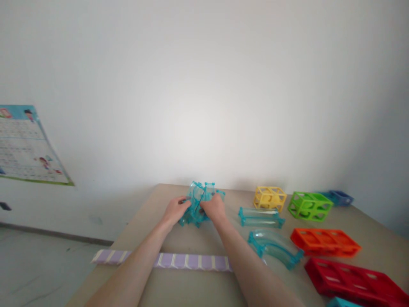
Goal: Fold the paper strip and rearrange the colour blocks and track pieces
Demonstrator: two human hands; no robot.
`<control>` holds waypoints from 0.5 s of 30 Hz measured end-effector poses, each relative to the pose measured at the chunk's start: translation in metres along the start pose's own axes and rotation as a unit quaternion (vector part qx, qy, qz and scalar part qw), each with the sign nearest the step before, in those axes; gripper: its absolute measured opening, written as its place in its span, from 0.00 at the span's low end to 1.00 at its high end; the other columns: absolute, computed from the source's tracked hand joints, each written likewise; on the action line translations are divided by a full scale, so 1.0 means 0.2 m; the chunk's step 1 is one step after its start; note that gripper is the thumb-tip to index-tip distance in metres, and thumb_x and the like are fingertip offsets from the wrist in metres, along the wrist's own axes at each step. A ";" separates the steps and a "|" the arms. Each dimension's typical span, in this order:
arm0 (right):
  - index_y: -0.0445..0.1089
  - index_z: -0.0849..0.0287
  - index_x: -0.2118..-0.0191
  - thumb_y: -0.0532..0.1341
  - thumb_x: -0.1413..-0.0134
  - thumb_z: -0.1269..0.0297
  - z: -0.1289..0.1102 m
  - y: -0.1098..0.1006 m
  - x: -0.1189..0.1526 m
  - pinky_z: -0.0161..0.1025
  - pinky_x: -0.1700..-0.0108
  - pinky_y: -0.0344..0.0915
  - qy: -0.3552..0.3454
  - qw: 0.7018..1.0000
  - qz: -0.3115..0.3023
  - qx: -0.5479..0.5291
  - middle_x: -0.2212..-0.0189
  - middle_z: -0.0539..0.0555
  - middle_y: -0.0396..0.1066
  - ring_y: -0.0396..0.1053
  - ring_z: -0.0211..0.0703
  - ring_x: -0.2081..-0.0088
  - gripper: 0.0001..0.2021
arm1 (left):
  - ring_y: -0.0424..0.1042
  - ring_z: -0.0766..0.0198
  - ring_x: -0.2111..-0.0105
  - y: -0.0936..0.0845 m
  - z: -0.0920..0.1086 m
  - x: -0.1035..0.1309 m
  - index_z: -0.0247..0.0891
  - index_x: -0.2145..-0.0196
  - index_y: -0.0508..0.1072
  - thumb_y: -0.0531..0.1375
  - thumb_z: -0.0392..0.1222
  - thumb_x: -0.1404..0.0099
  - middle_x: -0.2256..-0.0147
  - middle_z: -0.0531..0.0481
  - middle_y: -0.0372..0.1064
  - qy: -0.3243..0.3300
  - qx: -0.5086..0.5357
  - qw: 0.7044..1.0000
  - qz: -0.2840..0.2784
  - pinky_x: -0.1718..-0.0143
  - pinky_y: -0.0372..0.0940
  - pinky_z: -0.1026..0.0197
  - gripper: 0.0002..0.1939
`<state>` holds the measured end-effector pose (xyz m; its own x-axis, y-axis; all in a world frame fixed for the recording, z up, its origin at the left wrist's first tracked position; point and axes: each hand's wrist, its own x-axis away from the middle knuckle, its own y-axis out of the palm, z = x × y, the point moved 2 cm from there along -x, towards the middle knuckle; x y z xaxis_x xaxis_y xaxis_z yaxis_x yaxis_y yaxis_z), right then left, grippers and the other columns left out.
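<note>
Held between both bare hands, near the far edge of a beige table (191, 290): a cluster of clear turquoise track pieces (197, 200). Gripping it from the left, with fingers curled in, the left hand (174, 210); gripping its right side, fingers bent and tips partly hidden, the right hand (214, 207).

Running crosswise, nearer than the fingers, a flat lilac strip (191, 261) with pale bars, partly covered by the left forearm (140, 273) and reaching to the right forearm (249, 264). Just beyond the fingers, a plain white wall (204, 85). Well to their left, on the wall, a printed poster (22, 145).

To the right of the right fingers, a straight clear turquoise track (261, 217); nearer than that, a curved one, the bent track (275, 247).

Also to the right, open-sided boxes with holes in their walls: beyond the straight track, a yellow box (270, 198); farther right, a green box (310, 206), then a dark blue box (341, 198), blurred, contents too small to tell. Nearer than these, a long orange box (326, 242), then a long red box (354, 281), with table surface visible through some openings.
</note>
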<state>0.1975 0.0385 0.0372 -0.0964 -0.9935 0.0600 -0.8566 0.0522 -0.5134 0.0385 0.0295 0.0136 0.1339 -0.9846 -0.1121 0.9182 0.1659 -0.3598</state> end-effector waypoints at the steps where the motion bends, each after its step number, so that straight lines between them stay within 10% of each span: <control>1: 0.70 0.61 0.65 0.60 0.58 0.73 0.00 0.01 -0.01 0.34 0.73 0.68 0.000 1.000 -0.014 -0.022 0.74 0.57 0.77 0.76 0.46 0.72 0.09 | 0.74 0.60 0.68 0.00 0.01 0.01 0.38 0.68 0.79 0.57 0.41 0.47 0.70 0.49 0.77 -0.002 0.012 1.000 -0.003 0.69 0.63 0.64 0.12; 15: 0.71 0.62 0.70 0.62 0.61 0.76 0.02 0.04 -0.03 0.29 0.76 0.66 -0.016 0.989 -0.054 -0.134 0.78 0.50 0.74 0.72 0.39 0.77 0.07 | 0.72 0.60 0.77 -0.02 0.03 0.03 0.38 0.77 0.68 0.55 0.43 0.54 0.80 0.51 0.71 -0.086 0.190 0.977 -0.047 0.75 0.63 0.63 0.07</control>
<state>0.1931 0.0440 0.0286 0.0160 -0.9972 0.0733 -0.9649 -0.0346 -0.2602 0.0372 0.0233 0.0199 0.0738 -0.9945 0.0745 0.9971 0.0750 0.0129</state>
